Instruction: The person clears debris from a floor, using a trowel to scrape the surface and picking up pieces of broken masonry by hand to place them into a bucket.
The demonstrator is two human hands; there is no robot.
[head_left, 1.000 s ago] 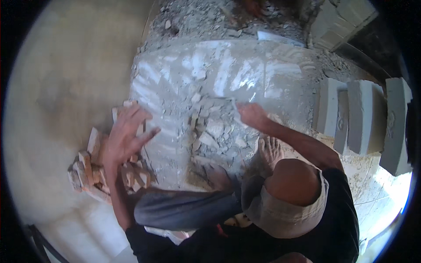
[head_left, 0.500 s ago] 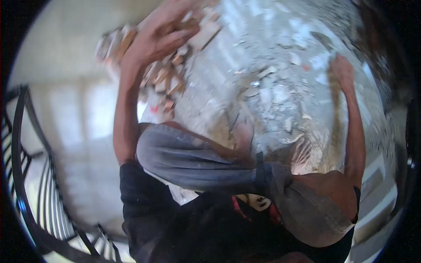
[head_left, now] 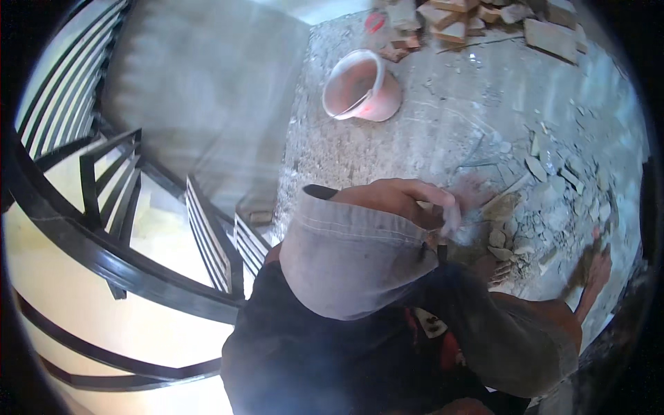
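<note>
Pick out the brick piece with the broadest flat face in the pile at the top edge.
The pale rectangular slab at the pile's lower right; the other brick pieces show smaller or narrower faces.

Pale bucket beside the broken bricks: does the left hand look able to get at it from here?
Probably yes: between the left hand, near the grey trouser leg, and the pale bucket, just dusty floor shows. It stands some way off, so a lean may be needed.

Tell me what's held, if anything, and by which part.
It cannot be told: the left hand is partly hidden and the right hand is small and blurred.
</note>
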